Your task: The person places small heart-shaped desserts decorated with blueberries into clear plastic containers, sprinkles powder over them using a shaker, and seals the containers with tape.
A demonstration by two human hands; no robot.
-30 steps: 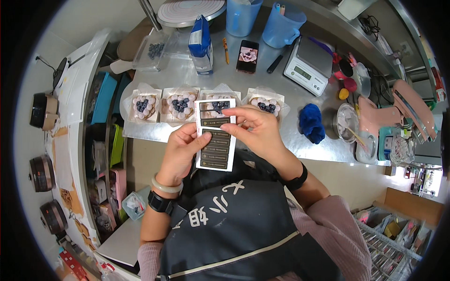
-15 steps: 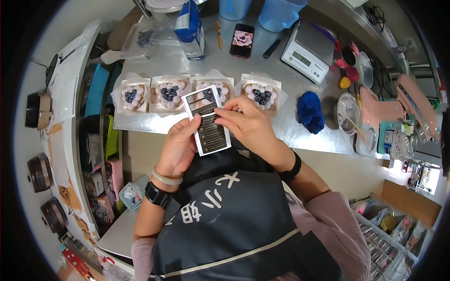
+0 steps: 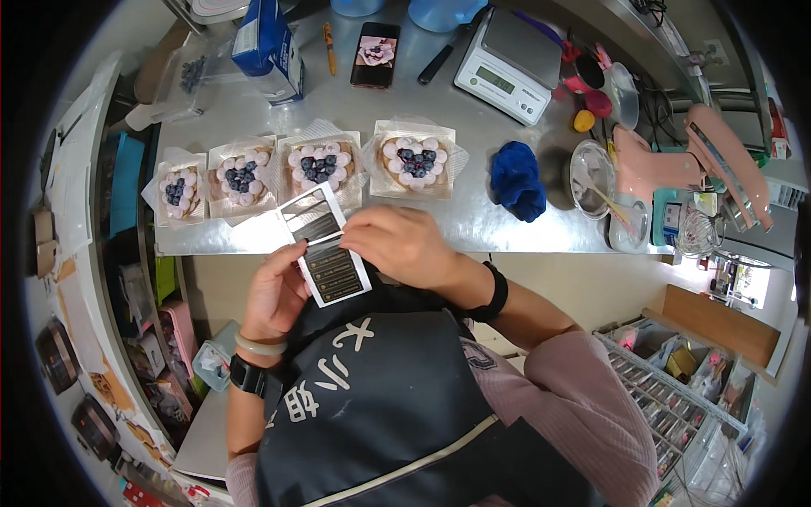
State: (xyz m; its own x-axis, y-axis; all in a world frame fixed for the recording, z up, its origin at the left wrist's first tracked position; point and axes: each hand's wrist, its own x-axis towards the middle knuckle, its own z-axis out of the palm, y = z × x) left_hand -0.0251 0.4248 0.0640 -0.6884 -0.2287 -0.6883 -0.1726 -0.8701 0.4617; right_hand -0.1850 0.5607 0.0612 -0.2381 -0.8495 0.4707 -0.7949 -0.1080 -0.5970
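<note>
My left hand [image 3: 280, 286] holds a white sheet of black stickers [image 3: 340, 281] by its left edge, thumb on top. The sheet is tilted above the front of the apron, and its upper part has bare outlined slots. At the sheet's middle, my right hand [image 3: 404, 245] pinches the end of one narrow sticker [image 3: 323, 240], whose pale edge stands up from the backing. Beyond the hands, several heart-shaped tarts with pale piped dollops and blueberries sit in white open boxes; the rightmost tart [image 3: 415, 163] stands a little apart.
On the steel table are a blue cloth [image 3: 518, 182], a digital scale [image 3: 508, 72], a phone [image 3: 375, 55], an orange pen [image 3: 329, 48], a blue-and-white carton [image 3: 269, 55] and a mixing bowl [image 3: 591, 182]. A pink stand mixer [image 3: 655, 165] is at the right.
The view has shifted, so the table's things sit further left. My right fingers now lift a sticker's edge off the sheet, which my left hand still holds.
</note>
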